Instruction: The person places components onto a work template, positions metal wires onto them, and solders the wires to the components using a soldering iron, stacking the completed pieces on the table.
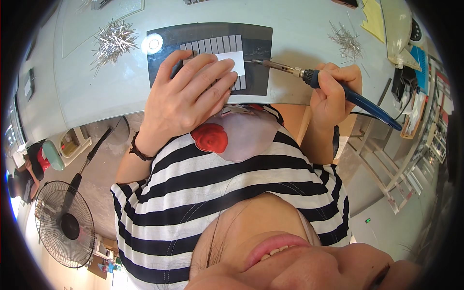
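My left hand [193, 89] lies with fingers stretched out over a white card [237, 63] and a row of narrow grey strips [220, 44]. Both rest on a dark rectangular mat [261, 41] near the table's front edge. In my right hand [337, 89] is a soldering iron [308, 76] with a blue handle, gripped like a pen. Its tip points left and reaches the right edge of the white card; whether it touches cannot be made out. My left palm hides part of the strips.
A pile of thin metal wires [114, 42] sits on the table [96, 96] at left, a looser one [346, 42] at right. Yellow paper [373, 20] lies at the back right. Below left stands a fan [70, 226]; another person [31, 171] is beyond it.
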Demonstrator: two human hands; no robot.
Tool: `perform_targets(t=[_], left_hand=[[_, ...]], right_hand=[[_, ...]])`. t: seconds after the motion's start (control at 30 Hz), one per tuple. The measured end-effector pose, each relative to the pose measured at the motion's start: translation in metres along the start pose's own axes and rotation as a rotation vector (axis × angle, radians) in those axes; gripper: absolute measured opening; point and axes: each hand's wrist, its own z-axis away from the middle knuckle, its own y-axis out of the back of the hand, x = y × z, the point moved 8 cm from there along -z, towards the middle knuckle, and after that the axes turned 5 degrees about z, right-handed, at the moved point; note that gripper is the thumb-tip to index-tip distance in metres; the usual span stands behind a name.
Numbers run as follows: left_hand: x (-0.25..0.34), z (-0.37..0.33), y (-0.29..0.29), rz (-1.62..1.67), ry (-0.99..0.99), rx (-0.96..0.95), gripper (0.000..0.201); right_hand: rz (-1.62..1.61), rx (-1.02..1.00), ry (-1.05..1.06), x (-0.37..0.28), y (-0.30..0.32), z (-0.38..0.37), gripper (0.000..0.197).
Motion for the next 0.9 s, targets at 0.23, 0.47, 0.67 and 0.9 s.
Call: perform_targets(t=[0.23,0.47,0.67,0.9], left_hand=[[0.0,0.0,0.001,-0.001,-0.003,0.011,0.027],[0.0,0.0,0.0,0.005,0.0,0.012,0.026],[0.0,0.0,0.001,0.004,0.0,0.01,0.026],[0.0,0.001,0.001,0.01,-0.002,0.01,0.027]], right_hand=[[0.001,0.002,-0.009,-0.001,-0.001,0.0,0.017],[-0.067,-0.038,-0.008,0.002,0.001,-0.001,0.018],[-0.095,-0.096,-0.013,0.0,0.001,-0.008,0.018],[0.102,-0.163,0.013,-0.01,-0.01,-0.02,0.013]])
